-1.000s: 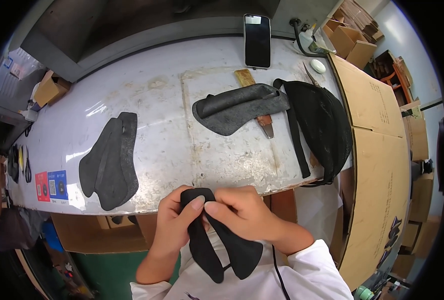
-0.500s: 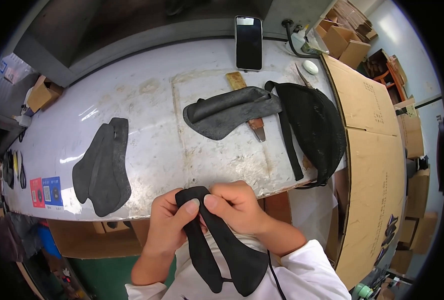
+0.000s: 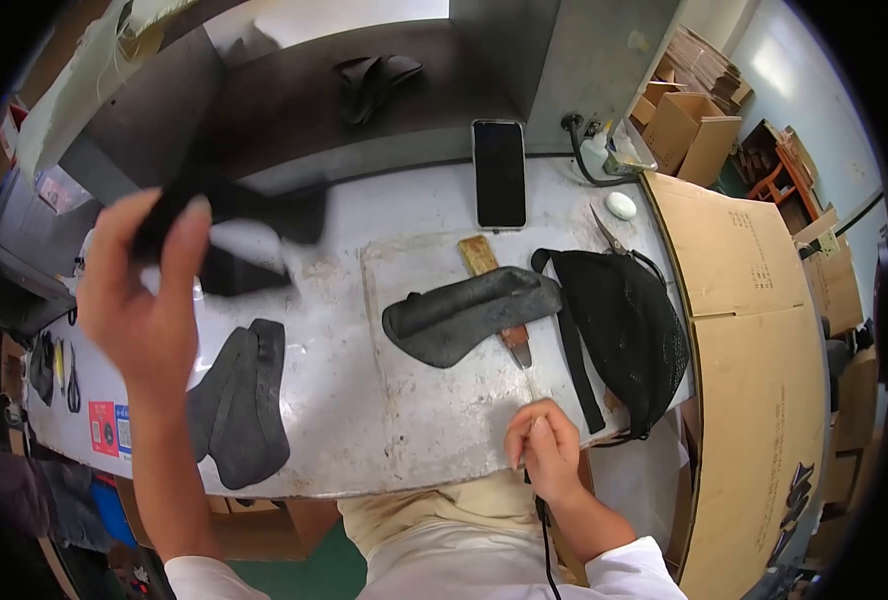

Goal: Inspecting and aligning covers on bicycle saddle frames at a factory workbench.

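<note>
My left hand (image 3: 144, 290) is raised over the left part of the table, thumb and fingers closed on a black V-shaped shoe upper piece (image 3: 299, 212), blurred by motion. Below it lies a small stack of dark grey upper pieces (image 3: 249, 410). Near the table's front edge is my right hand (image 3: 547, 450), its fingers curled together; whether anything is in them I cannot make out. Beyond that hand, a folded dark grey upper piece (image 3: 454, 325) lies across a knife with a yellowish handle (image 3: 478, 256). To their right rests a black mesh bag (image 3: 624, 335) with a strap.
A phone (image 3: 500, 178) lies at the back, below a dark shelf (image 3: 284, 95) that holds another black piece (image 3: 372, 84). Scissors (image 3: 612, 235) and a white oval object (image 3: 621, 205) sit near the bag. Large cardboard (image 3: 754, 400) borders the table's right side.
Both hands held the black piece near my body; now the left hand has carried it forward and left. My right hand has let go and moved right. The view has tilted upward.
</note>
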Available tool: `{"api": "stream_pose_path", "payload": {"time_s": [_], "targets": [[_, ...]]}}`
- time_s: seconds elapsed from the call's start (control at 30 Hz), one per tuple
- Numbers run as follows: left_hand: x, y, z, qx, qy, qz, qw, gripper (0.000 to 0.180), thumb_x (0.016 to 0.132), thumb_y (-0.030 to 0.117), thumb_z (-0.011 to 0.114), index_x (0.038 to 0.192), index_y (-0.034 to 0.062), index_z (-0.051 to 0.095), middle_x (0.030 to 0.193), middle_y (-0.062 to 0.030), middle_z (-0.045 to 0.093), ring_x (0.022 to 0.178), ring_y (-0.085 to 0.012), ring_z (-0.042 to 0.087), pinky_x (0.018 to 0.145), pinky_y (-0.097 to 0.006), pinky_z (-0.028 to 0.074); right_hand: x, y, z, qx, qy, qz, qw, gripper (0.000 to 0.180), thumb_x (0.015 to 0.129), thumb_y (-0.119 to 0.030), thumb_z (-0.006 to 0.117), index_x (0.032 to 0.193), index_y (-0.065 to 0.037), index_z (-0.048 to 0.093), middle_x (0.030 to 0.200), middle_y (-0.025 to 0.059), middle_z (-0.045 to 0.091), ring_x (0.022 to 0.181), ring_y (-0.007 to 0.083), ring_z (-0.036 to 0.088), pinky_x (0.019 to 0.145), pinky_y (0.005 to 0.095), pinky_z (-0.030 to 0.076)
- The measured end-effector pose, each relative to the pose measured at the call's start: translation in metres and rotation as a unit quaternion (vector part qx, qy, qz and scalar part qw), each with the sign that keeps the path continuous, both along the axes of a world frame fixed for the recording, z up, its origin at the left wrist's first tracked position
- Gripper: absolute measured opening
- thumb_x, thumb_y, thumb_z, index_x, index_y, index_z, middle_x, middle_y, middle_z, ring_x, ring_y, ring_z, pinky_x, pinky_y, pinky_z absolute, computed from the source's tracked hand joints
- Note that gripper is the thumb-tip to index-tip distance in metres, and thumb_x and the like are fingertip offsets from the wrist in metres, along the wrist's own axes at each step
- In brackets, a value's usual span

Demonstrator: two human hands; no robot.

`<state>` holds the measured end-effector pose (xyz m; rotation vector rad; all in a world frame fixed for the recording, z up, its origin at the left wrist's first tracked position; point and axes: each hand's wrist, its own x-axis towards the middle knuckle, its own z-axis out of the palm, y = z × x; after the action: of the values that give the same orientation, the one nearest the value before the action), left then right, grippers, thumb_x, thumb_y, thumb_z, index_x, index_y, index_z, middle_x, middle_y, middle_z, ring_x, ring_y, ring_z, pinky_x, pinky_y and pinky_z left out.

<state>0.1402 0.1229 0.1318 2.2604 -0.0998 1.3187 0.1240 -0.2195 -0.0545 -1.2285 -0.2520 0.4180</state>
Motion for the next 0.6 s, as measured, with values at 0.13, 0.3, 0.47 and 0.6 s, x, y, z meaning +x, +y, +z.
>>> {"api": "stream_pose_path", "payload": {"time_s": [0.13, 0.3, 0.47, 0.6], "targets": [[0.081, 0.061, -0.028, -0.035, 0.015, 0.018, 0.999, 0.019, 0.088, 0.012, 0.071, 0.101, -0.0012, 0.067, 0.098, -0.0067, 0.07, 0.092, -0.0129, 0.063, 0.082, -0.026, 0.048, -0.002, 0.001, -0.004, -0.024, -0.094, -0.009, 0.995, 0.027, 0.103, -0.024, 0.048, 0.1, 0.001, 0.056, 0.066, 0.0042, 0.055, 0.056, 0.0086, 0.047, 0.052, 0.0237, 0.039], [0.141, 0.087, -0.1, 0.006, 0.139, 0.045, 0.989, 0.024, 0.082, 0.008, 0.068, 0.104, -0.0001, 0.067, 0.103, -0.0137, 0.069, 0.099, -0.0264, 0.064, 0.09, -0.033, 0.047, 0.001, 0.002, -0.001, -0.048, -0.121, -0.015, 0.991, 0.034, 0.103, -0.028, 0.046, 0.092, 0.003, 0.055, 0.064, 0.0068, 0.057, 0.053, 0.0102, 0.05, 0.05, 0.0251, 0.04], [0.206, 0.038, -0.127, 0.246, 0.148, 0.17, 0.943, 0.051, 0.069, 0.007, 0.067, 0.12, 0.0087, 0.06, 0.134, -0.0165, 0.052, 0.128, -0.0389, 0.044, 0.105, -0.049, 0.037, 0.005, 0.003, -0.004, -0.066, -0.18, -0.009, 0.981, 0.029, 0.102, -0.023, 0.048, 0.092, 0.003, 0.055, 0.062, 0.0067, 0.055, 0.051, 0.0106, 0.048, 0.048, 0.026, 0.039], [0.218, 0.034, -0.126, 0.243, 0.144, 0.161, 0.946, 0.046, 0.069, 0.005, 0.069, 0.113, 0.0092, 0.06, 0.137, -0.0152, 0.048, 0.132, -0.0393, 0.038, 0.105, -0.051, 0.037, 0.006, 0.005, -0.005, -0.076, -0.241, -0.014, 0.967, 0.028, 0.101, -0.024, 0.049, 0.093, 0.003, 0.056, 0.059, 0.0052, 0.054, 0.049, 0.0114, 0.049, 0.047, 0.0257, 0.039]]}}
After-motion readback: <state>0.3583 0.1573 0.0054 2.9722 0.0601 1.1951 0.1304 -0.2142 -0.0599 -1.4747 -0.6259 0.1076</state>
